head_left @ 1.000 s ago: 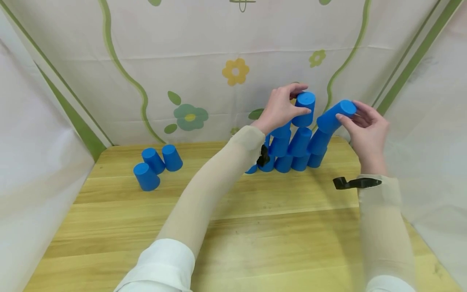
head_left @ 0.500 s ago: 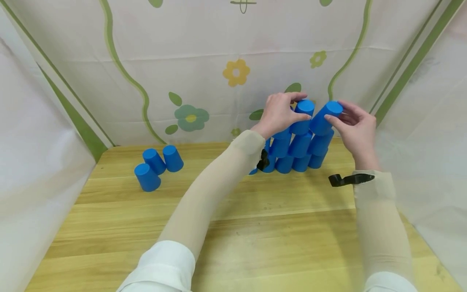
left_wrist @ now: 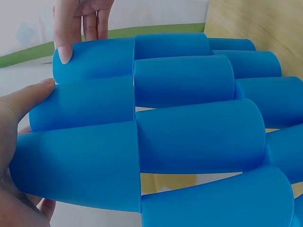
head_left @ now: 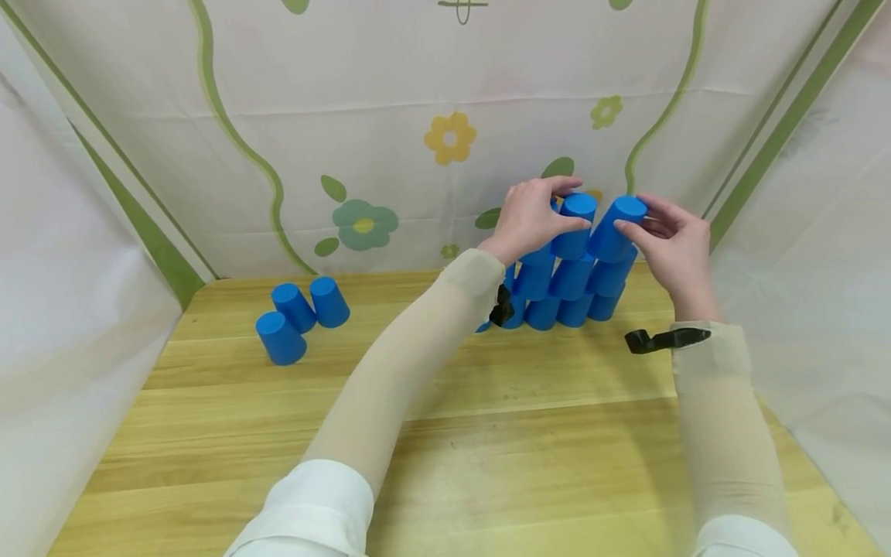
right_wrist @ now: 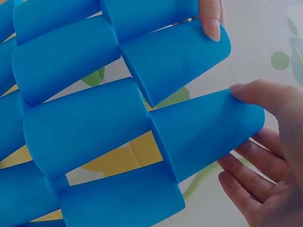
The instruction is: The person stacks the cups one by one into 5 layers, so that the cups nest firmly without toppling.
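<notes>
Between the two hands, at the far right of the worktop [head_left: 445, 433], stands a stack [head_left: 557, 290] of smooth, matte blue plastic cups, each a tapered cone set mouth down, with the upper tiers resting on the flat bases of the cups under them. The left hand [head_left: 532, 216] curls round a top cup [head_left: 576, 224], thumb and fingers pinching its sides near the closed base. The right hand [head_left: 671, 244] holds a second cup [head_left: 616, 228] just beside it, thumb on the near side and fingers behind; this cup leans left, its base tipped away from the right hand, its rim touching the tier below. In the right wrist view the same cup [right_wrist: 208, 130] lies across the palm, with gaps between the neighbouring cups showing the cloth behind. Both forearms wear thin beige sleeves with white cuffs near the elbows, and a black strap sits at each wrist.

Well to the left of the left hand, three loose cups [head_left: 299, 317] of the same kind stand mouth down in a close cluster. Pale yellow wood planks with a visible grain make up the worktop. Behind and to both sides hangs a white cloth [head_left: 390, 147] printed with green vines, leaves and simple flowers in yellow and teal.
</notes>
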